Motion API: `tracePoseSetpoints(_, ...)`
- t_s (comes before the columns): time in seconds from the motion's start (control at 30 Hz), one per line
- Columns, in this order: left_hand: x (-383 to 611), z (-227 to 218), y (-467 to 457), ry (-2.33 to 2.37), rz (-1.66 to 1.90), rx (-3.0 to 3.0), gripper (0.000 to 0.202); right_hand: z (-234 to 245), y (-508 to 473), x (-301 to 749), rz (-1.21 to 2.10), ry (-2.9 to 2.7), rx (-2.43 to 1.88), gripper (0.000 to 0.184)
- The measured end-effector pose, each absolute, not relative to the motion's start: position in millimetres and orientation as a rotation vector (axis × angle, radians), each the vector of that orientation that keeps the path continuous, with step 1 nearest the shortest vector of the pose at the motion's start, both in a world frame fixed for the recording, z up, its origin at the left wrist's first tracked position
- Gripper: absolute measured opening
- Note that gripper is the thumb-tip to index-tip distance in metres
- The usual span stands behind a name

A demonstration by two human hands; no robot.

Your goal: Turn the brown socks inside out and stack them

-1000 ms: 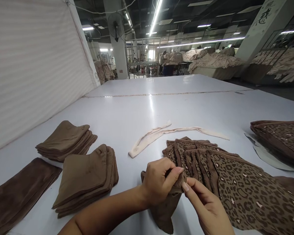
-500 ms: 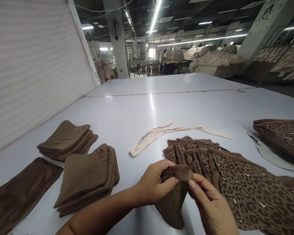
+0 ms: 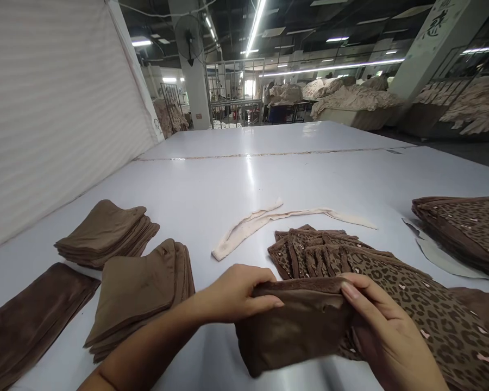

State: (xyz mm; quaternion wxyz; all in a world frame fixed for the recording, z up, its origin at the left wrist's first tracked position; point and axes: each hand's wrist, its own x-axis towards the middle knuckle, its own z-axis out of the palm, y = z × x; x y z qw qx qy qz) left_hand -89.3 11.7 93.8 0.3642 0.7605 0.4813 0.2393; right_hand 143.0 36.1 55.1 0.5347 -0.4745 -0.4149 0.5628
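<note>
At the lower centre of the frame, a person's two bare hands hold up a brown plush fabric piece (image 3: 297, 328) above a glossy white table (image 3: 187, 187). The left hand (image 3: 236, 293) comes in from the lower left and is closed on the cloth's upper left part, thumb laid flat across the front, the other fingers mostly hidden behind it. The right hand (image 3: 385, 326), at lower right, pinches the upper right corner between thumb and forefinger; its remaining fingers curl loosely, partly behind the cloth. Between the hands the top edge runs nearly straight, showing a fuzzy darker pile, while the smoother face hangs below. Half a second ago this same piece was bunched, its fuzzy edge curled up between hands held close together; now the hands have drawn apart and the cloth is stretched out broad and flat. Just behind and to the right of the right hand lies a fanned pile of leopard-print fabric pieces (image 3: 415, 301), with another leopard-print stack (image 3: 468, 225) at the right edge. A cream fabric strip (image 3: 244, 231) curves across the table near the middle. At left sit two neat olive-brown stacks (image 3: 134, 290) and a darker brown stack (image 3: 36, 312). These piles and the strip lie as they did before.
</note>
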Motion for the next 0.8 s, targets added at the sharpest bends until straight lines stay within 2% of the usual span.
tracePoseSetpoints(0.13, -116.0, 99.6, 17.5, 1.314, 0.555, 1.958, 0.013, 66.1, 38.6, 147.9, 1.366, -0.865, -1.029, 0.016)
tracePoseSetpoints(0.33, -136.3, 100.1, 30.2, 1.075, 0.841, 1.485, 0.018, 79.4, 35.2, 146.9, 1.324, -0.732, -1.032, 0.011)
tracePoseSetpoints(0.43, -135.4, 93.0, 36.5, 0.952, 1.049, 1.348, 0.019, 79.7, 36.0, 148.9, 1.312, -0.716, -1.054, 0.015)
tracePoseSetpoints(0.6, -125.6, 82.8, 39.0, 0.864, 1.249, 1.217, 0.017, 72.4, 40.3, 155.1, 1.204, -0.843, -1.185, 0.038)
tracePoseSetpoints(0.73, -113.8, 80.8, 36.2, 0.825, 1.323, 1.111, 0.018, 70.2, 35.1, 152.7, 1.302, -1.254, -1.196, 0.027)
tracePoseSetpoints(0.8, -108.2, 77.9, 34.3, 0.855, 1.436, 1.049, 0.019, 72.2, 29.8, 151.2, 1.261, -1.127, -1.197, 0.024)
